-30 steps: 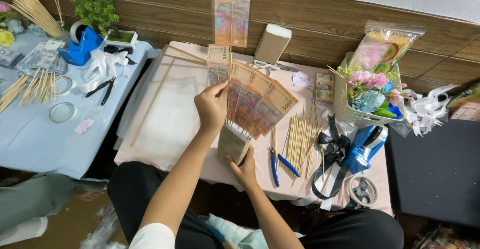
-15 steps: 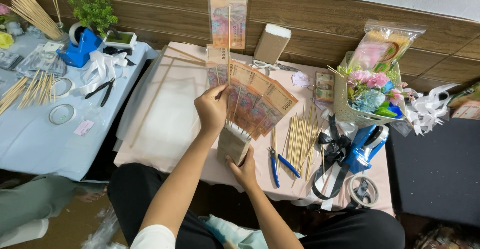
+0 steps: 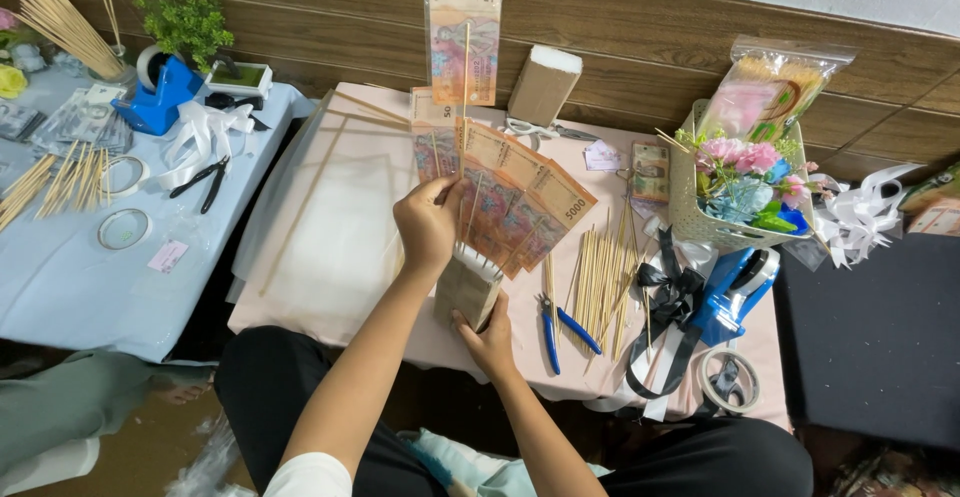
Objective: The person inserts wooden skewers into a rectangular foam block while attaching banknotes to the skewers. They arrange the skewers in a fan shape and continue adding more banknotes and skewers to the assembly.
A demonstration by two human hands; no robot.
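My right hand (image 3: 489,335) grips a small brown foam block (image 3: 466,287) from below. Several banknotes (image 3: 520,197) on thin wooden sticks stand in the block, fanned out to the right. My left hand (image 3: 428,225) pinches a stick at the fan's left side, just above the block. One more banknote on a long stick (image 3: 463,27) rises high above the fan, against the wooden wall.
Loose wooden sticks (image 3: 598,277) and blue-handled pliers (image 3: 557,325) lie right of the block on the pink cloth (image 3: 330,247). A basket of flowers (image 3: 735,192), ribbons, a blue tape dispenser (image 3: 735,292) and tape rolls lie at right. A light-blue table (image 3: 80,277) at left holds sticks, tape and pliers.
The tall banknote on its stick has come down slightly and more of it shows. Both hands stay at the block and fan.
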